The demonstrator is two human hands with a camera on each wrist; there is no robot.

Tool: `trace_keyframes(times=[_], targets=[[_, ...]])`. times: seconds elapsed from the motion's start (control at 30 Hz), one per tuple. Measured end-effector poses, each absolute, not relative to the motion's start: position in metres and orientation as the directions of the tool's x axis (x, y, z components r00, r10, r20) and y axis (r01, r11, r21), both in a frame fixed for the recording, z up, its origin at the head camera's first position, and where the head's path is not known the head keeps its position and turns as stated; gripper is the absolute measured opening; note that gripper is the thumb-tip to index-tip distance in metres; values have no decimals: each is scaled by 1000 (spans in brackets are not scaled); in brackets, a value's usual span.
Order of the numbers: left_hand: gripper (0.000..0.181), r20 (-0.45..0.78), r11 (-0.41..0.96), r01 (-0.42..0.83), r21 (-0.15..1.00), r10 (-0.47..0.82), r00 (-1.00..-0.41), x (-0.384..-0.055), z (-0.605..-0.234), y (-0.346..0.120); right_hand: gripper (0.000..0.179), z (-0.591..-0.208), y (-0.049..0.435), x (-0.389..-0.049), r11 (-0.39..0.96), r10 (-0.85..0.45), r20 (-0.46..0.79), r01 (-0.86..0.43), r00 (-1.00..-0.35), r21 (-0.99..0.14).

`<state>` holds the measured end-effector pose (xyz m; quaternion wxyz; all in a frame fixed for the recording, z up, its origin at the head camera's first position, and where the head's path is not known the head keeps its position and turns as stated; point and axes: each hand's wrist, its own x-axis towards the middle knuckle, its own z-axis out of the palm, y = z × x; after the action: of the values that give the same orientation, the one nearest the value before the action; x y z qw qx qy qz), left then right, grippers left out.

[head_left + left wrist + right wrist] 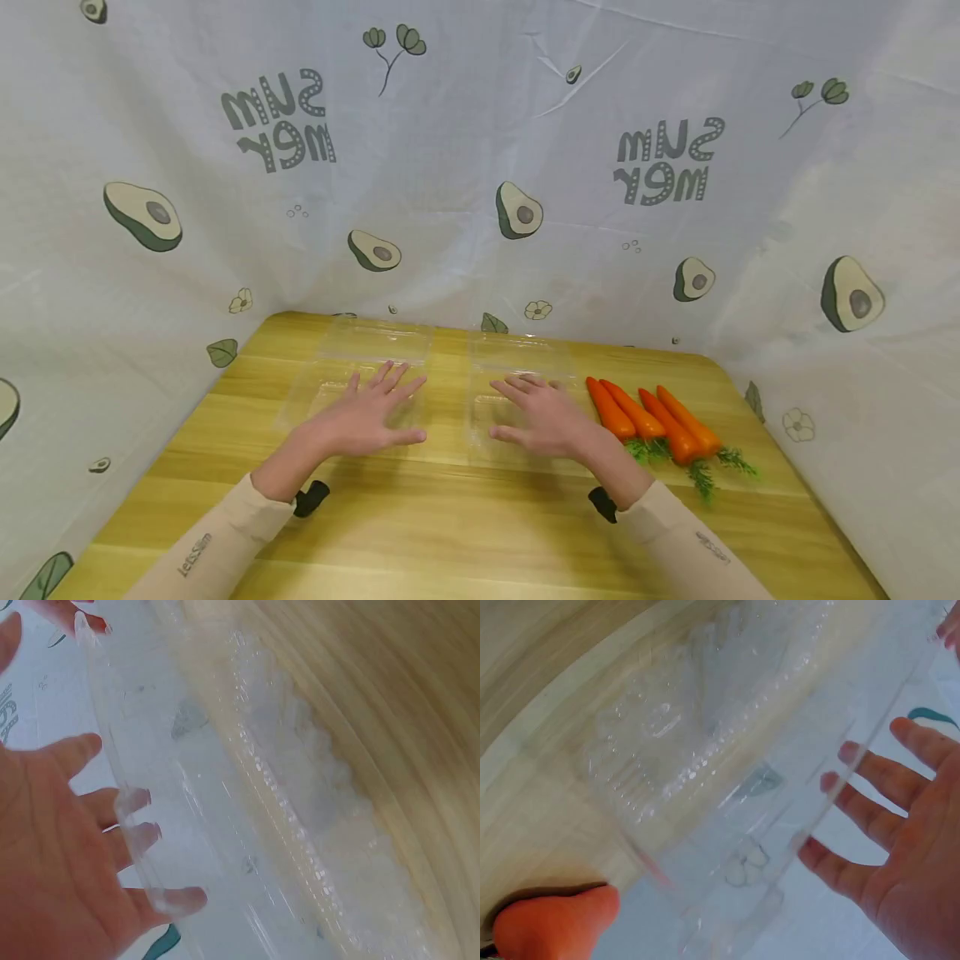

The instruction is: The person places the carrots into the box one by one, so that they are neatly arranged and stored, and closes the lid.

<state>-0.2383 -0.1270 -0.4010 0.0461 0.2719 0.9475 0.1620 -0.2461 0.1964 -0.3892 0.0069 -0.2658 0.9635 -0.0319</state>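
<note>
Two clear plastic clamshell boxes stand side by side on the wooden table, their lids folded back toward the curtain. Over the left clamshell box (375, 336) my left hand (362, 422) is spread with straight fingers, palm down. My right hand (553, 419) spreads in the same way over the right clamshell box (517, 354), thumb pointing inward. In the left wrist view, fingertips (191, 898) overlap the rim of the transparent plastic (217, 802). The right wrist view has the fingers reaching to the edge of the other clear box (727, 757). Neither hand grips anything.
Several orange carrots (678, 429) with green tops lie in a row to the right of the right box. A white curtain (450, 167) printed with avocados hangs behind and on both sides of the wooden table (450, 533).
</note>
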Motion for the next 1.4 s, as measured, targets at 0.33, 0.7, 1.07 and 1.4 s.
trace_keyframes(times=[0.33,0.7,1.07,1.4], targets=[[68,187,837,446,317,406,-895,-236,-398,-168,60,-379,225,-240,892,-427,152,-442,-891,-90],[69,223,897,344,276,288,-931,-227,-400,-217,52,-379,256,-237,920,-329,220,-364,-918,-145],[87,121,910,268,318,241,-963,-223,-413,-241,50,-380,285,-231,942,-190,212,-239,-959,-235],[100,17,878,222,424,238,-971,-222,-421,-250,52,-386,304,-224,931,-61,206,-130,-977,-341]])
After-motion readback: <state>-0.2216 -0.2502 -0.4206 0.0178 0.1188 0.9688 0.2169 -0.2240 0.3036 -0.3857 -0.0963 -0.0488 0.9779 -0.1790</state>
